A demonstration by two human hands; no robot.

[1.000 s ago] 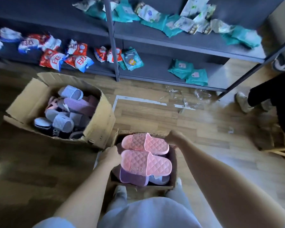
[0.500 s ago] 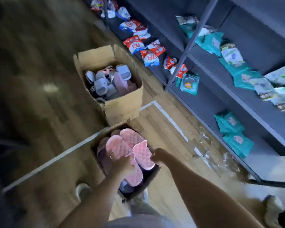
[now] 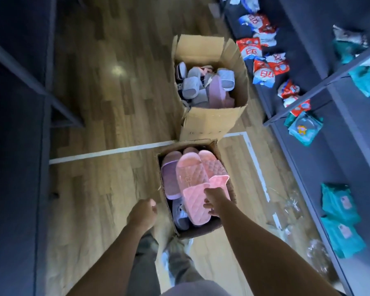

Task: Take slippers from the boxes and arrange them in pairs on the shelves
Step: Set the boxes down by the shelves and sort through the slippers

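A small cardboard box (image 3: 209,231) sits on the floor in front of me. Two pink quilted slippers (image 3: 192,178) lie on top of it. My right hand (image 3: 214,199) grips the front strap of the nearer pink slipper. A purple slipper (image 3: 170,176) and a grey one (image 3: 179,214) lie deeper in that box. My left hand (image 3: 142,214) hangs left of the box, fingers curled, holding nothing. A larger open box (image 3: 214,122) further ahead holds several grey, white and mauve slippers (image 3: 203,88).
Dark shelves (image 3: 320,163) run along the right with red-and-white packets (image 3: 263,67) and teal packets (image 3: 338,214). Another dark shelf frame (image 3: 19,103) stands on the left. White tape lines (image 3: 107,152) cross the wooden floor. Clear plastic wrap (image 3: 291,204) lies by the right shelf.
The view has swung left, so the shelves now run along the right. My left hand has come off the pink slippers and moved out of the box; my right hand now holds one.
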